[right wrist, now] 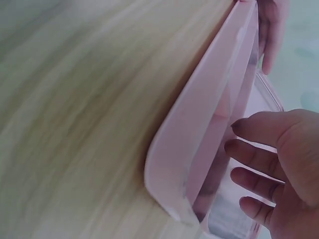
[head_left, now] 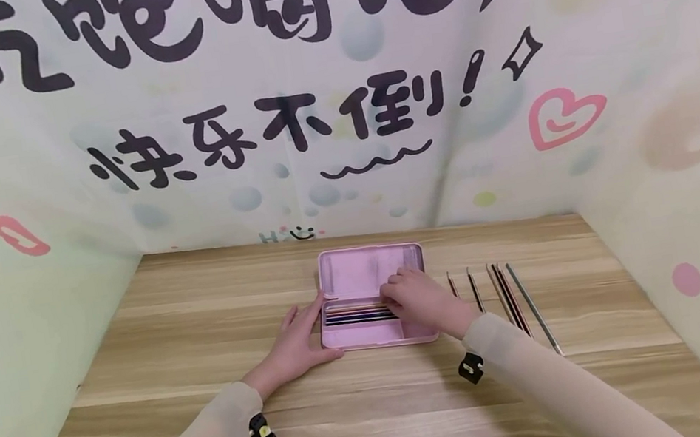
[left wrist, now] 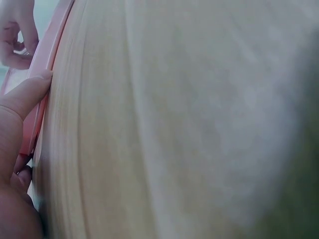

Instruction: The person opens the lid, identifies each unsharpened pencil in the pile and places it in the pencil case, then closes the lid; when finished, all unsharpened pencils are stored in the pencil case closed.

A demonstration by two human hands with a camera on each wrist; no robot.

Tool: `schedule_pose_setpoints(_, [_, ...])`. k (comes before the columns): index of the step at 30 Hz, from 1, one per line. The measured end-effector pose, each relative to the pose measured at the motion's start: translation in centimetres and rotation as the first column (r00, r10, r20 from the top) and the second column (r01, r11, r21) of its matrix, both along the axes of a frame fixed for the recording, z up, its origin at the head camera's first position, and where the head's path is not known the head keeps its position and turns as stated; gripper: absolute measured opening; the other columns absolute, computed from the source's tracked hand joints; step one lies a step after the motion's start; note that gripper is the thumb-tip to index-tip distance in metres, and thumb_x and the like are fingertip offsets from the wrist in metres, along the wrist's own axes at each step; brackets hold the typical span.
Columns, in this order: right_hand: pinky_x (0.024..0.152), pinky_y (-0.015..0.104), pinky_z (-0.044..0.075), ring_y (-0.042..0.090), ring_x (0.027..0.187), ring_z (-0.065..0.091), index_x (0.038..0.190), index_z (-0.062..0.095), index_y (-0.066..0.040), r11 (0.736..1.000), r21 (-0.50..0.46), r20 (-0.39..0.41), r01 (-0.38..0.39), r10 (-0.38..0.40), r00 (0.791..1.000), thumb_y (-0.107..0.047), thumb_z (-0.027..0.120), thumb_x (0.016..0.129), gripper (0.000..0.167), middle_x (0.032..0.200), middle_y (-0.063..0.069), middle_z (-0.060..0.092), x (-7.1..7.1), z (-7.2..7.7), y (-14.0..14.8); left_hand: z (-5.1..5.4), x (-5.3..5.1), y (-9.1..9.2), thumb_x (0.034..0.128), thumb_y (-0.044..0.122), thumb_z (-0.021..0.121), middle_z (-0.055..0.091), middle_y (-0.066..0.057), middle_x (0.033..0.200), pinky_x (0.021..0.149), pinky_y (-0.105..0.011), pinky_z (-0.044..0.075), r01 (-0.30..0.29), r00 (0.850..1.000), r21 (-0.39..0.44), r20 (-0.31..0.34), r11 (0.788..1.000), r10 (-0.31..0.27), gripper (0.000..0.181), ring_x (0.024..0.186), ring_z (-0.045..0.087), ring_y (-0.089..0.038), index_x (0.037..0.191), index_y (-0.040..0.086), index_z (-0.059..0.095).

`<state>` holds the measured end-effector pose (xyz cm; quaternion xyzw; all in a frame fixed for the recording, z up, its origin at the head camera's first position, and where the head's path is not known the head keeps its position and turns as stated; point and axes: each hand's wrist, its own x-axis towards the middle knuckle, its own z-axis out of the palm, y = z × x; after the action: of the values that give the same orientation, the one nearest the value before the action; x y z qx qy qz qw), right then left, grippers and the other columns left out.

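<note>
A pink pencil case [head_left: 366, 334] lies on the table with its lid [head_left: 352, 269] raised at the back. Several pencils [head_left: 357, 314] lie side by side in the case's rear compartment. My left hand [head_left: 290, 348] holds the case at its left end, thumb [left wrist: 31, 93] on the front wall near the corner and fingers along the side. Over the right part of the case is my right hand [head_left: 425, 301], fingertips reaching down by the pencils' right ends. In the right wrist view its fingers [right wrist: 259, 157] are slightly bent, with nothing visible between them.
Several more pencils lie spread on the wooden table [head_left: 203, 321] to the right, partly behind my right forearm. A grey-blue pencil [head_left: 533, 308] is the outermost of them. A printed cloth wall [head_left: 295, 211] stands behind the table.
</note>
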<state>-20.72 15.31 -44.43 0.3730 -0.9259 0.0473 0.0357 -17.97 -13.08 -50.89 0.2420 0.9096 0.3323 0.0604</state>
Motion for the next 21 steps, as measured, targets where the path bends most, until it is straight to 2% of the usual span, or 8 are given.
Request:
schedule_pose_setpoints(7, [0.085,0.041,0.056,0.023,0.09,0.065,0.099,0.075,-0.009,0.998,-0.06,0.021,0.016,-0.015,1.0,-0.009,0.076,0.093,0.007,0.094,0.002,0.074,0.5,0.1,2.1,0.0,0.1,0.0,0.0848,0.039,0.087,0.04,-0.024,0.161,0.129,-0.06,0.007,-0.005,1.0,0.001,-0.004,1.0,0.005,0.114,0.149,0.04,-0.038,0.165,-0.001,0.016])
schedule_pose_setpoints(14, [0.076,0.036,0.056,0.019,0.081,0.061,0.096,0.075,-0.008,0.991,-0.13,0.001,0.038,-0.038,0.999,-0.007,0.079,0.09,0.008,0.09,0.002,0.074,0.9,0.6,5.0,0.0,0.1,0.1,0.0845,0.039,0.087,0.041,-0.024,0.161,0.129,-0.06,0.007,-0.008,1.0,0.006,-0.003,1.0,0.008,0.114,0.149,0.04,-0.038,0.165,-0.001,0.017])
schedule_pose_setpoints(17, [0.076,0.038,0.057,0.02,0.081,0.063,0.096,0.074,-0.007,0.989,-0.137,-0.017,0.048,-0.05,0.999,-0.005,0.078,0.089,0.008,0.089,0.003,0.074,1.3,0.9,6.3,-0.1,0.0,0.1,0.0843,0.039,0.087,0.042,-0.024,0.161,0.129,-0.06,0.007,-0.007,1.0,0.005,-0.004,1.0,0.007,0.114,0.149,0.04,-0.037,0.165,-0.001,0.017])
schedule_pose_setpoints(21, [0.078,0.042,0.058,0.023,0.085,0.064,0.099,0.074,-0.005,0.984,-0.154,0.015,0.093,-0.091,0.996,-0.006,0.076,0.09,0.009,0.089,0.003,0.073,1.8,1.3,8.0,-0.1,0.0,0.0,0.0844,0.039,0.087,0.04,-0.024,0.161,0.129,-0.059,0.007,-0.009,1.0,0.002,-0.003,1.0,0.009,0.114,0.15,0.039,-0.037,0.165,-0.001,0.017])
